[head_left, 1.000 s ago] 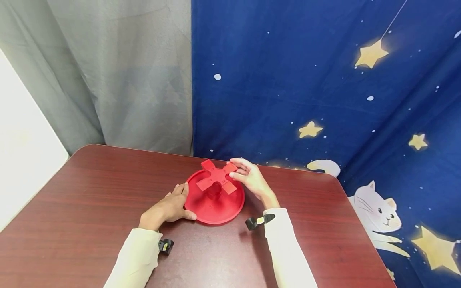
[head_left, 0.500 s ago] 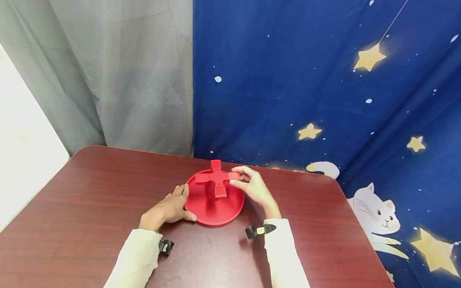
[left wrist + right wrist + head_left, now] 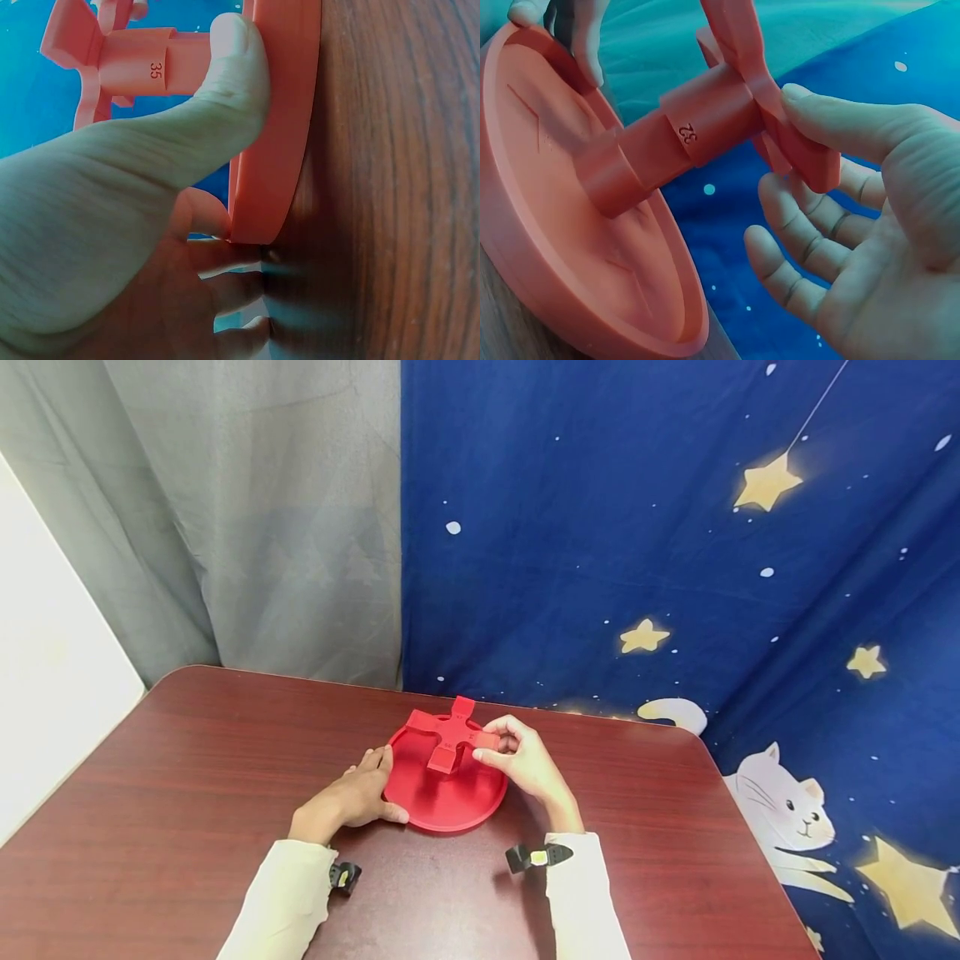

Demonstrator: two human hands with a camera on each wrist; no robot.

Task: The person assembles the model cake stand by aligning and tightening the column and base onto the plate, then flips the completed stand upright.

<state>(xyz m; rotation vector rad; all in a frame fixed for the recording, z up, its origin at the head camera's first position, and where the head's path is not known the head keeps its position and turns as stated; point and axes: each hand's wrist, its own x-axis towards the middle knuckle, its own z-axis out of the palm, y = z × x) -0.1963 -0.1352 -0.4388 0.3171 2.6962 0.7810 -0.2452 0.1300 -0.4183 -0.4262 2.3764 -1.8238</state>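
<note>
A round red dish-shaped base point(image 3: 442, 802) with a raised rim stands on the table. From its middle rises a stepped red post point(image 3: 649, 154), marked 32 on one side and 35 on another. A red cross-shaped top point(image 3: 452, 733) sits on the post, its several arms ending in bent tips. My left hand point(image 3: 356, 793) grips the base's left rim, thumb point(image 3: 236, 82) over the edge and the other fingers along the outside. On the right, my right hand point(image 3: 528, 764) pinches one arm of the cross between thumb and fingers, the palm beside the base.
The brown wooden table point(image 3: 225, 793) has its back edge just behind the base. Behind it hang a grey curtain point(image 3: 300, 527) and a blue star-patterned curtain point(image 3: 540, 568). Each wrist wears a small black camera point(image 3: 345, 877) on a strap.
The cross-shaped top has turned clockwise as seen from above, with my right hand moving toward my body along with its arm. My left hand and the base have stayed in place.
</note>
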